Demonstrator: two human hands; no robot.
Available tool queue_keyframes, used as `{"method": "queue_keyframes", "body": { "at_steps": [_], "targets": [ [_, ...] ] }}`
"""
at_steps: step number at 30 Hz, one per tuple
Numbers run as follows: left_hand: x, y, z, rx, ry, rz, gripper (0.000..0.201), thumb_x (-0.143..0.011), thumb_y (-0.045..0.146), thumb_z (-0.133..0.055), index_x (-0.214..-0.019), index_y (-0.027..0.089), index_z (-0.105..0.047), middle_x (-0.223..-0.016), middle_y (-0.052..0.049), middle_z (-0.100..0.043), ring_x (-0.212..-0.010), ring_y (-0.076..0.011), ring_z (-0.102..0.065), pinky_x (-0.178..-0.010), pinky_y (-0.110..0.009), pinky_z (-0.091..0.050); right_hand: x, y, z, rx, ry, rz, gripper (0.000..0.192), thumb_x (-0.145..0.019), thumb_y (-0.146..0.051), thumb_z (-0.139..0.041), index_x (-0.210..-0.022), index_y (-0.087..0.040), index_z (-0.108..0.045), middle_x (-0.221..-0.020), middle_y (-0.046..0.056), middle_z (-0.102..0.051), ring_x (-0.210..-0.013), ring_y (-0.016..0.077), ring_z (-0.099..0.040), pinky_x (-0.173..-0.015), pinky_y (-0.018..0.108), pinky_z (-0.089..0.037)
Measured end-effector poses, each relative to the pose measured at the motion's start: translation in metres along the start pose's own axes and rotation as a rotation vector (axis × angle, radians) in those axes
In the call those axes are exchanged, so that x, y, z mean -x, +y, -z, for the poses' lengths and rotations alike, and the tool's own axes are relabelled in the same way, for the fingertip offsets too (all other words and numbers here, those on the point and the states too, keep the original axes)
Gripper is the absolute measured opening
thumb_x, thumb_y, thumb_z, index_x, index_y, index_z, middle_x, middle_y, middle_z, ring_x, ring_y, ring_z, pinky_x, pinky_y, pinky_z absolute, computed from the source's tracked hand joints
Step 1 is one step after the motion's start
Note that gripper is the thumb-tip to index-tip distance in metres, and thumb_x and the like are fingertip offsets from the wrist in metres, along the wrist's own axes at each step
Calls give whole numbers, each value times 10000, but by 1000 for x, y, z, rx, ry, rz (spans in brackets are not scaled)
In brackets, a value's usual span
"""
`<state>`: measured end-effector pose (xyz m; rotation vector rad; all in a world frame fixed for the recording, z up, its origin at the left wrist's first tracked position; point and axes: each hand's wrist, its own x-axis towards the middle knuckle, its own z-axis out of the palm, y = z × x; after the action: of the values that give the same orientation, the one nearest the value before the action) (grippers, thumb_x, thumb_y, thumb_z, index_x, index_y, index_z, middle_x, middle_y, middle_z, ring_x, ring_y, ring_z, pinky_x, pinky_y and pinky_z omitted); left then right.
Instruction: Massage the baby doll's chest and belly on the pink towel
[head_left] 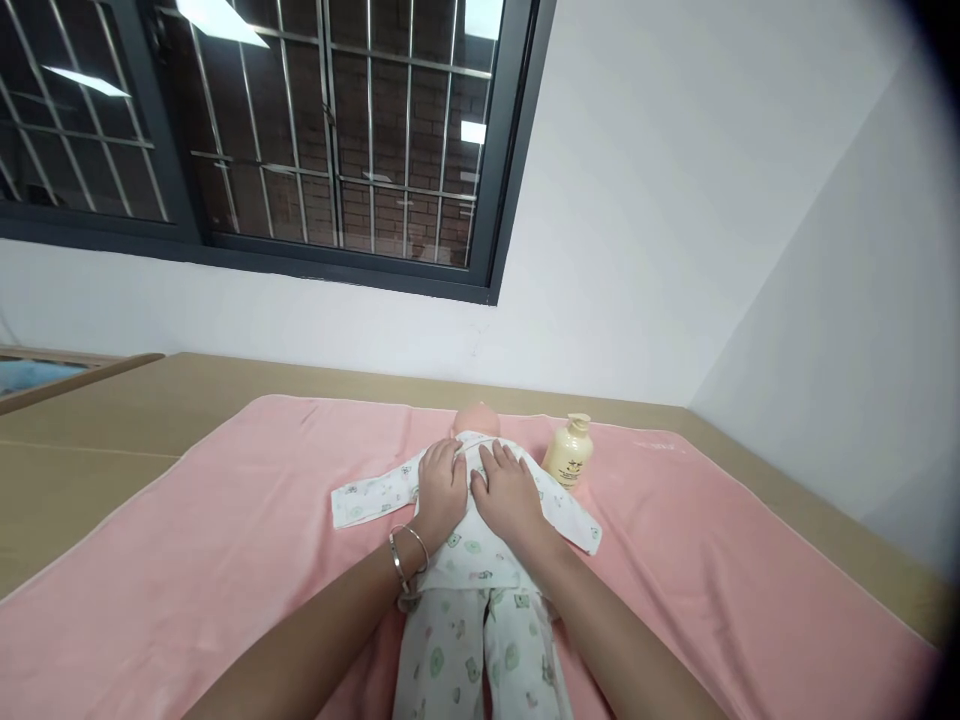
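A baby doll (478, 419) lies on its back on a pink blanket (270, 500), its head toward the wall. It wears a white printed top (476, 548) with long sleeves spread to both sides, and matching trousers (442, 650). My left hand (441, 488) rests flat on the left side of the doll's chest, fingers stretched toward its shoulder; bracelets circle that wrist. On the right side of the chest lies my right hand (510, 492), palm down with fingers slightly spread. Neither hand grips anything. The doll's face cannot be made out.
A cream pump bottle (570, 452) stands on the blanket just right of the doll's shoulder. Beneath the blanket is a tan surface (150, 410) that meets the white wall (637, 200). A dark-framed window (337, 140) with bars is above.
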<state>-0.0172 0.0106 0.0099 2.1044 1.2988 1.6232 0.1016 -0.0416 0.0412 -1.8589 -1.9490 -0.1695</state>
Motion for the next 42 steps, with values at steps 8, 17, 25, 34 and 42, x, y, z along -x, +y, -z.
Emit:
{"method": "queue_keyframes", "body": {
  "at_steps": [8, 17, 25, 34, 42],
  "targets": [
    [-1, -1, 2, 16, -16, 19, 281, -931, 243, -382, -1080, 198, -616, -1139, -94, -655, -1108, -252, -567, -1020, -474, -428, 3, -10, 27, -53, 111, 48, 516, -931, -261, -415, -1428, -126, -443, -1572, 156, -254, -1453, 301, -228, -1161, 487, -213],
    [-4, 12, 9, 42, -39, 10, 279, -909, 281, -429, -1081, 200, -634, -1178, -108, -643, -1181, -273, -532, -1077, -495, -373, -7, 17, 82, -328, 222, -59, 521, -904, -283, -429, -1394, -121, -501, -1509, 142, -389, -1400, 271, -362, -1141, 425, -313],
    [-31, 80, -7, 800, -163, 536, 262, -857, 336, -517, -995, 212, -701, -1231, -71, -662, -1287, -242, -504, -1166, -408, -297, -7, 87, 150, -393, 354, -371, 550, -916, -238, -324, -1449, -157, -431, -1359, 136, -564, -1232, 268, -553, -966, 385, -472],
    [-83, 133, -66, 1465, -409, 1169, 635, -924, 483, -323, -1357, 39, -462, -1454, -228, -446, -1370, -270, -434, -1041, -355, -473, -29, 108, 109, -43, 91, -200, 567, -838, -23, -340, -1394, -8, -451, -1468, 195, -428, -1407, 246, -350, -1139, 331, -307],
    [-81, 125, -83, 1587, -304, 1204, 714, -922, 493, -320, -1428, -10, -338, -1389, -265, -488, -1257, -263, -549, -881, -299, -566, -32, 94, 88, 60, 42, -142, 531, -872, -35, -349, -1389, 68, -414, -1435, 232, -447, -1383, 275, -366, -1153, 345, -268]
  ]
}}
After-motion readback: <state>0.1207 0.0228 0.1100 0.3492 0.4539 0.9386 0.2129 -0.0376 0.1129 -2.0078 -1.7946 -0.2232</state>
